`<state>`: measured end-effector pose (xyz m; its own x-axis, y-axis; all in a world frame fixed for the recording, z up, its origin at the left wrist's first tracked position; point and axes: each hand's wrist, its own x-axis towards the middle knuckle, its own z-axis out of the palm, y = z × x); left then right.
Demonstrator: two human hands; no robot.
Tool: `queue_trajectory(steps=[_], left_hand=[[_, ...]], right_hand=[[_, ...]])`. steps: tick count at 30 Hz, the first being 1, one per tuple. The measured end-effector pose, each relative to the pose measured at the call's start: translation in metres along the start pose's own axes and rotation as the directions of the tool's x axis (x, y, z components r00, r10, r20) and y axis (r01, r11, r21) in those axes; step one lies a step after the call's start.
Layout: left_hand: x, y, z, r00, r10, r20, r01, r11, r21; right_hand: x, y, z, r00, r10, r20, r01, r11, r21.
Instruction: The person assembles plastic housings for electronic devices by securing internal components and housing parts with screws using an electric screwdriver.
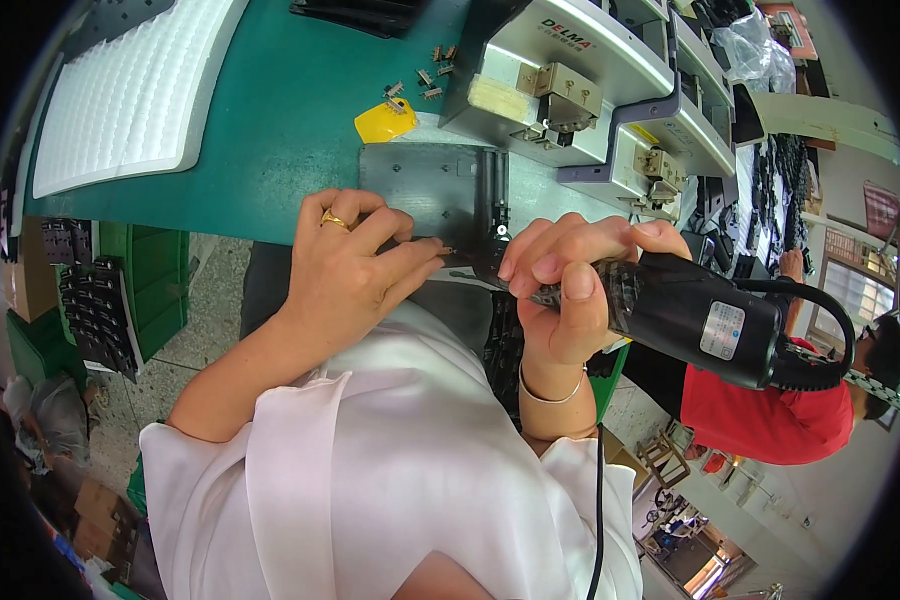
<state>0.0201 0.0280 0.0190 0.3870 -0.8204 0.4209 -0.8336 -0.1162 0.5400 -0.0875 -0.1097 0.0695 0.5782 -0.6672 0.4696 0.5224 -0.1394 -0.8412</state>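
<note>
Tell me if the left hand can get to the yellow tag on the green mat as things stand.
Probably yes. The left hand rests at the near edge of the grey metal plate, and the yellow tag lies just beyond it on the green mat, with nothing between.

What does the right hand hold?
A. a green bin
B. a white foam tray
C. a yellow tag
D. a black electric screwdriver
D: the right hand grips a black electric screwdriver, its tip at the grey plate beside the left hand.
</note>
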Motion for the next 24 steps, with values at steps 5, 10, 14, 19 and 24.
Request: queue_trajectory(steps=[5, 10, 14, 19, 24], left_hand=[[-0.001, 0.003, 0.006, 0.999, -0.035, -0.033, 0.035, 0.999, 0.006], [0.000, 0.007, 0.008, 0.997, -0.070, -0.044, 0.071, 0.997, 0.022], [0.002, 0.010, 0.010, 0.996, -0.077, -0.054, 0.078, 0.997, 0.024], [0.002, 0.011, 0.012, 0.994, -0.089, -0.056, 0.091, 0.995, 0.035], [0.000, 0.010, 0.013, 0.995, -0.079, -0.063, 0.081, 0.997, 0.021]], right_hand=[[0.000, 0.002, -0.001, 1.000, -0.002, 0.004, 0.002, 1.000, 0.008], [-0.001, 0.003, 0.001, 1.000, -0.005, -0.001, 0.005, 1.000, 0.007], [-0.003, 0.004, 0.002, 1.000, -0.001, -0.009, 0.001, 1.000, 0.006], [-0.001, 0.006, 0.002, 1.000, -0.028, 0.010, 0.028, 1.000, -0.001], [0.002, 0.007, 0.000, 0.995, -0.028, 0.092, 0.040, 0.992, -0.123]])
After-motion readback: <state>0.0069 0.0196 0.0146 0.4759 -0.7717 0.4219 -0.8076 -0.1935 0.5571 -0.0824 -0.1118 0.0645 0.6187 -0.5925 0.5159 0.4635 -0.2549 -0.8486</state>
